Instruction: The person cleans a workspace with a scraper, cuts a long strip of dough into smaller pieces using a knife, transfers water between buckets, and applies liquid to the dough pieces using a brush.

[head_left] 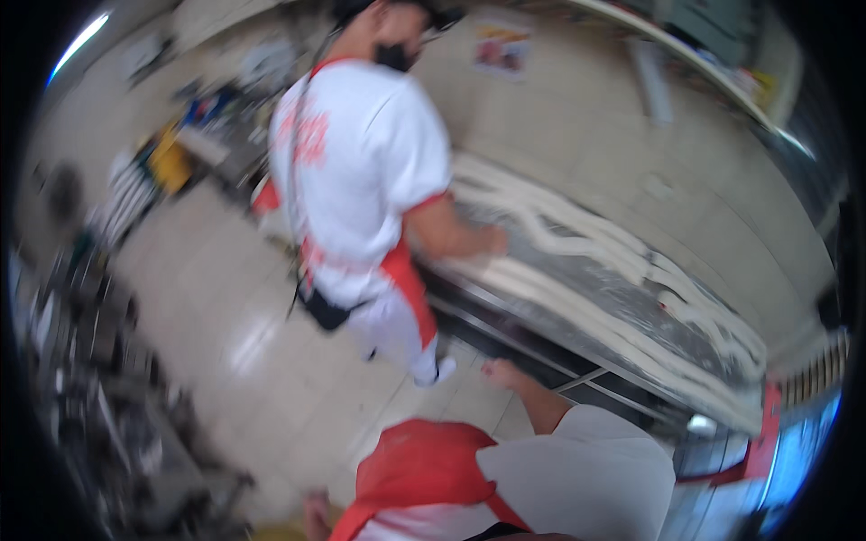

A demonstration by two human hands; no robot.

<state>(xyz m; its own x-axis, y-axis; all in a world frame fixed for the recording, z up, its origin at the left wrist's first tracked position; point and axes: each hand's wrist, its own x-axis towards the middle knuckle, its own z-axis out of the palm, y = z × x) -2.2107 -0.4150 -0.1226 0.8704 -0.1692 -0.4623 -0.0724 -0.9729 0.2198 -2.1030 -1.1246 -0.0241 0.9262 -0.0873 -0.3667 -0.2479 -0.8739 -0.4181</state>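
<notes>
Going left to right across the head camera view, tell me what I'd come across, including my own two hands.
White light tube → striped cloth → blurred yellow item → your left hand → your right hand → red frame near the right edge.

The strips of dough point(582, 311) have a pale cream colour. The surface point(606, 269) under them is dark grey, with white powdery marks. The co-worker's shirt point(361, 126) is white, with red letters and a red sleeve edge; the co-worker's apron point(411, 287) is also red, and the pouch point(327, 309) is black. The camera wearer's apron point(424, 464) is red, the sleeve point(577, 473) is white. The floor point(216, 261) has pale beige tiles, and the wall point(559, 117) is beige. One cloth point(126, 200) shows white and dark stripes.
</notes>
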